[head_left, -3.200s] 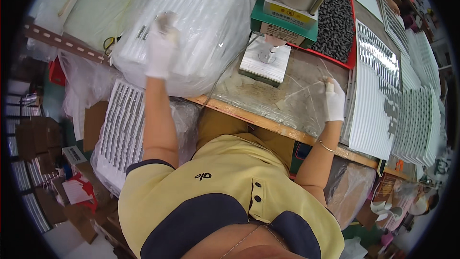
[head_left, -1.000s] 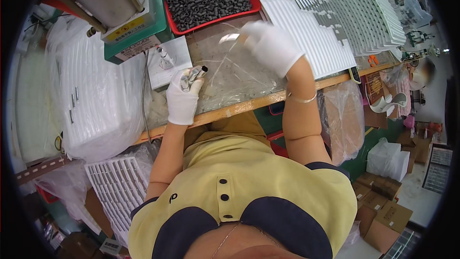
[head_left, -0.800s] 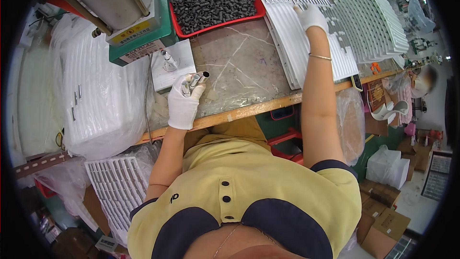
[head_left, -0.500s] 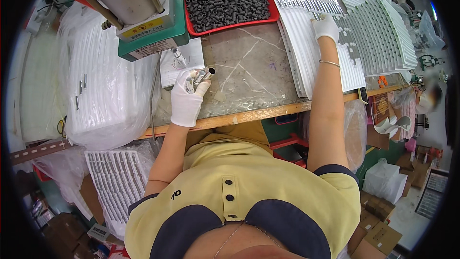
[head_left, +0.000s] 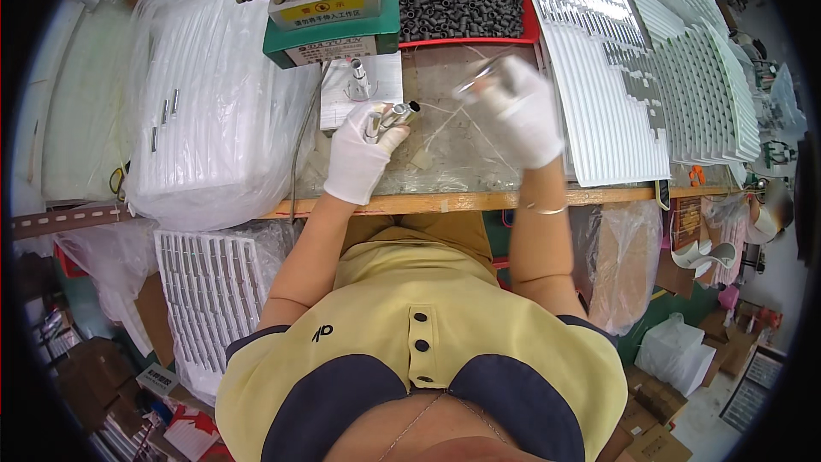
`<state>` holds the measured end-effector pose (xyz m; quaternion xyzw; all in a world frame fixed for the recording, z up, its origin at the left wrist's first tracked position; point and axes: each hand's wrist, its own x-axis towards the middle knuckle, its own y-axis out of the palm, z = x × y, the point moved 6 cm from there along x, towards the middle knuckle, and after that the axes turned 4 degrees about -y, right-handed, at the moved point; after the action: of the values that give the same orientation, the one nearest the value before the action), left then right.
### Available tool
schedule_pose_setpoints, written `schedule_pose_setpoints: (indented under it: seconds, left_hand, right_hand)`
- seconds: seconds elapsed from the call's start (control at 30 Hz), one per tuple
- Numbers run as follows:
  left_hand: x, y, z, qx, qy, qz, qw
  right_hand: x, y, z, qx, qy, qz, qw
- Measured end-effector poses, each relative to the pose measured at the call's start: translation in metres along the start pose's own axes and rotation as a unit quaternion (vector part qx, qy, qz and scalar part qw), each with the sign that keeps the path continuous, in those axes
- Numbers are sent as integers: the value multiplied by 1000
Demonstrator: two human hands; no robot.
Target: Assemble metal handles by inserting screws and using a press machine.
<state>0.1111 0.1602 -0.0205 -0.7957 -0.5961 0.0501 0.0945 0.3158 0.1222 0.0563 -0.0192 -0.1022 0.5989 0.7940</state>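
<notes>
Head view is cutting off the press (head_left: pixel 332 32) on top; below it, the left hand (head_left: pixel 358 152) is holding metal tubes (head_left: pixel 394 116) in curled fingers. Rightward, the right hand (head_left: pixel 523 111) is showing blurred, its grip on a silvery piece (head_left: pixel 473 85) unclear; bare tabletop (head_left: pixel 436 79) is lying between.

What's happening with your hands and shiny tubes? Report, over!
Left hand: gripping shiny tubes. Right hand: blurred, holding shiny piece. Press stands beyond left hand.

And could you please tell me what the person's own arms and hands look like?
The left hand and right hand wear short white gloves. Both forearms are bare, below short yellow sleeves with navy edges; a thin, shiny bracelet circles the right wrist.
</notes>
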Motion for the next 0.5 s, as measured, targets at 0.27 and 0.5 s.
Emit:
schedule_pose_setpoints:
  seconds: [0.27, 0.5]
  left_hand:
    - [-6, 4, 12, -104, -67, 18, 992]
    - [-3, 11, 10, -100, -96, 30, 990]
  right_hand:
    - [-11, 42, -7, -138, -71, 32, 987]
    - [-8, 50, -27, -131, -26, 94, 987]
